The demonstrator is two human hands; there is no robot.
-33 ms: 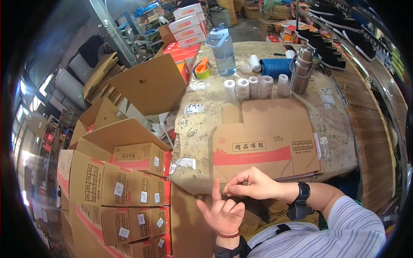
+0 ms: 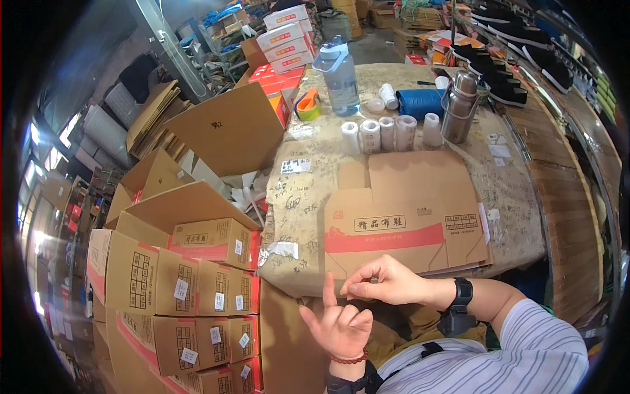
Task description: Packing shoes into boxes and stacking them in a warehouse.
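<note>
My left hand (image 2: 341,328) is held up in front of the table's near edge, palm toward me. Its index finger points upward, the thumb sticks out to the side, and the other fingers curl loosely; nothing shows in it. Just right of that raised finger is my right hand (image 2: 388,281), with thumb and index finger pinched together. Whatever the pinch may hold is too small to make out. Beyond both hands, a flat unfolded brown cardboard shoe box (image 2: 410,187) with a red band lies on the table (image 2: 515,197), apparently on further flat sheets.
Filled brown shoe boxes (image 2: 216,279) are stacked at the left, beside an open carton (image 2: 226,128). Along the table's far part stand white label rolls (image 2: 371,138), a steel flask (image 2: 461,108), a blue water bottle (image 2: 341,82) and a tape roll (image 2: 308,105). Black shoes (image 2: 508,92) line a right-hand rack.
</note>
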